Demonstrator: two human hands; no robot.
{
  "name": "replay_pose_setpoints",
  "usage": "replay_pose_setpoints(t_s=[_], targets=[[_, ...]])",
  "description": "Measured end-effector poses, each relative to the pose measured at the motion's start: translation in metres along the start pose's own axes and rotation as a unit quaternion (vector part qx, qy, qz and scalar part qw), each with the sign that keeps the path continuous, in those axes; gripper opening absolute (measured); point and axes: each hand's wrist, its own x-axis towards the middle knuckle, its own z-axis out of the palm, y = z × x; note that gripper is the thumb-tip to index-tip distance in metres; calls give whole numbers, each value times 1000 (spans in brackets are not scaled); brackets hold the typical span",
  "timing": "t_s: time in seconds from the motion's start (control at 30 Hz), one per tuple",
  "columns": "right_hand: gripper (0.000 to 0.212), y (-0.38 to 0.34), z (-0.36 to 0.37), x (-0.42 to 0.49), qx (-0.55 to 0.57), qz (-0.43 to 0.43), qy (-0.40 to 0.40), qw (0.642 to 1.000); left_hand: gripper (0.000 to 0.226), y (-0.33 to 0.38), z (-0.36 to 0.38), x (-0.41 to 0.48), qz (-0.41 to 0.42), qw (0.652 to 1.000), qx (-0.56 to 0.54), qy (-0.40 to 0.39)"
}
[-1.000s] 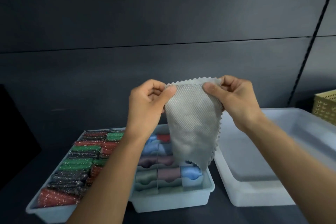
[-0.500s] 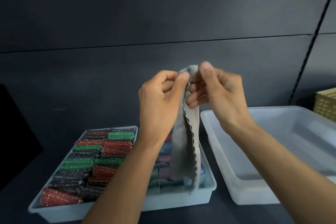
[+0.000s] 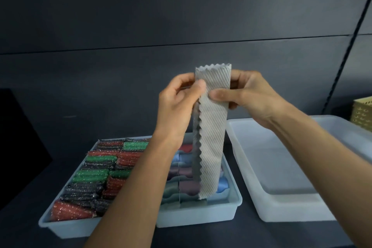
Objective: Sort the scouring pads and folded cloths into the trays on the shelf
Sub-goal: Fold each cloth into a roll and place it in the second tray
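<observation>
A grey cloth (image 3: 211, 127) with zigzag edges hangs folded into a long narrow strip above the trays. My left hand (image 3: 177, 104) pinches its upper left edge between thumb and fingers. My right hand (image 3: 247, 96) pinches the upper right side, thumb across the front. Below, a pale tray (image 3: 66, 225) holds several red, green and black glittery scouring pads (image 3: 96, 177). Beside it another tray (image 3: 201, 215) holds folded cloths (image 3: 181, 171) in blue, mauve, red and green, partly hidden behind the strip.
An empty white tub (image 3: 281, 203) stands on the dark shelf to the right. A yellow perforated basket (image 3: 362, 112) sits at the far right edge. A dark panelled wall rises close behind the trays.
The cloth went from spread open to folded in half, and now hangs as a narrow flat strip facing me. Both hands stayed near its top, shifting their pinch.
</observation>
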Motion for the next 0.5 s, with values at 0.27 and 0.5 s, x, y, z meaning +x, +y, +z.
replay_pose_setpoints(t_s=[0.27,0.5], targets=[[21,1,14,15,-56,-76,148,984,35,-38,2,-29,-156,981,-8,-117],[21,2,3,10,-24,-92,117,989,24,-46,-8,-30,-198,970,107,-93]])
